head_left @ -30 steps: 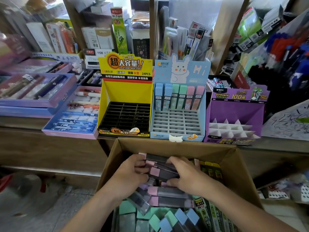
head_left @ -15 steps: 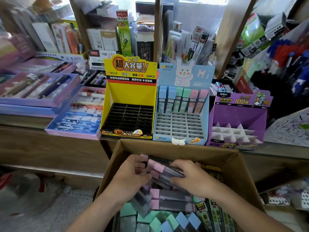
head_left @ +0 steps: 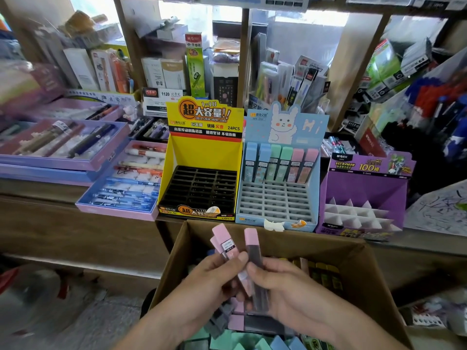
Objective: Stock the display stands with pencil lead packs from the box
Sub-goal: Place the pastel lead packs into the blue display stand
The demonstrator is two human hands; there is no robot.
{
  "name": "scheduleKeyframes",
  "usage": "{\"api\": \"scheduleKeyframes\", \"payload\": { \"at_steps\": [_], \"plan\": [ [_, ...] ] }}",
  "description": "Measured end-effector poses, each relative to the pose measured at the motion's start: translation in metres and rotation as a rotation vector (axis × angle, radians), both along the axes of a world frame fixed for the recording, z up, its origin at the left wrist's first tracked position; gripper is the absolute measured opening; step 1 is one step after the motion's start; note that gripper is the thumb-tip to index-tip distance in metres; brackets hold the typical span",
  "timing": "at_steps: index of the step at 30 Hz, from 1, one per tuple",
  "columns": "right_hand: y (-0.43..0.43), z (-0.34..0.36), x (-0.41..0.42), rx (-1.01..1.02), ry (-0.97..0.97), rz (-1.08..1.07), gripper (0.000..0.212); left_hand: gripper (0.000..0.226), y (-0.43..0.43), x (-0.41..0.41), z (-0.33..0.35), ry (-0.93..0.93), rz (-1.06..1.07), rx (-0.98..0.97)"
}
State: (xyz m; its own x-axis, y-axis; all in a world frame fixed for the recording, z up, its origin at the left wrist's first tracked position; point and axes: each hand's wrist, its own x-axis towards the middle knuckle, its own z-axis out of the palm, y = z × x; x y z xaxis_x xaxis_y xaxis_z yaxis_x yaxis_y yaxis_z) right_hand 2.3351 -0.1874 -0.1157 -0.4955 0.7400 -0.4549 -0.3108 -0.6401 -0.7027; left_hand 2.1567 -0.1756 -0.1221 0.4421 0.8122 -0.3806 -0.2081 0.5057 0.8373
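STOCKING UP: A person's left hand (head_left: 209, 281) is pinching two pink-capped lead packs (head_left: 228, 245) while the right hand (head_left: 290, 291) is gripping a third between fingers (head_left: 252, 267) and thumb. All three are standing nearly upright over the far side of the open cardboard box (head_left: 171, 274), just below the worktop (head_left: 38, 188). Along its front edge the yellow stand (head_left: 202, 152) and purple stand (head_left: 366, 188) are sitting unfilled, and the blue stand (head_left: 275, 200) is carrying one back row. One label is reading 2B 0.5, matching the yellow stand's header, so that is probably the right one. Doing this well is coming down to squaring the packs cap-up, feeding one per slot from the back, and seating each fully.
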Motion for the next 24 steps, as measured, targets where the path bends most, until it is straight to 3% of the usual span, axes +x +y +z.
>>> {"api": "scheduleKeyframes", "payload": {
  "at_steps": [3, 12, 19, 24],
  "plan": [
    [0.0, -0.004, -0.009, -0.013, 0.015, -0.04, 0.032, 0.029, -0.001, 0.002, 0.001, 0.002, 0.025, 0.026],
    [0.0, -0.006, 0.0, 0.217, -0.311, -0.159, 0.021, 0.032, 0.01, -0.007, 0.002, -0.09, 0.202, 0.018],
    [0.011, 0.022, 0.025, 0.266, -0.304, -0.338, 0.029, 0.029, 0.014, -0.009, -0.009, -0.045, 0.287, -0.042],
    [0.017, 0.035, 0.035, 0.35, -0.301, -0.398, 0.026, 0.043, 0.012, -0.009, -0.005, -0.041, 0.241, -0.02]
  ]
}}
